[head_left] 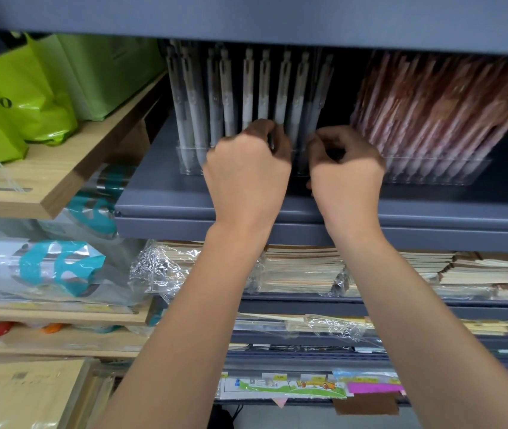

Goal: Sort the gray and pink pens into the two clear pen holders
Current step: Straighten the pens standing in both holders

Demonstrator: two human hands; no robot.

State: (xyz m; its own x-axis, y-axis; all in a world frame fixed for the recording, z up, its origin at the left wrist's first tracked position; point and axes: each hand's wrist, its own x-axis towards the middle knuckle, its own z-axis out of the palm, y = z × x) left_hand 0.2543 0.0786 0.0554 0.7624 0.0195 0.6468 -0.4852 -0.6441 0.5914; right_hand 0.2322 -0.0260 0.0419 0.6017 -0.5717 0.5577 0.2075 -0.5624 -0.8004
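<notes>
Left hand [246, 162] reaches into the row of gray pens [248, 88], its fingers curled round the lower part of one of them; a slim gray barrel shows at the fingertips. The right hand [347, 168] is just beside it, fingers bent inward in a loose fist at the right end of the same row. Whether it holds anything I cannot tell, as its own fingers hide the inside.

The gray pens stand upright, clips up, in the left clear pen holder [186, 164] on the blue-gray shelf [166, 209]. The right clear pen holder [432, 176] stands near it on the same shelf, packed with pink pens [438, 113] that lean and fan out; they are blurred.

Left of the shelf, green bags [14, 97] sit on a wooden shelf [45, 187]. On the level below lie stacks of notebooks [302, 267] in clear wrap.
</notes>
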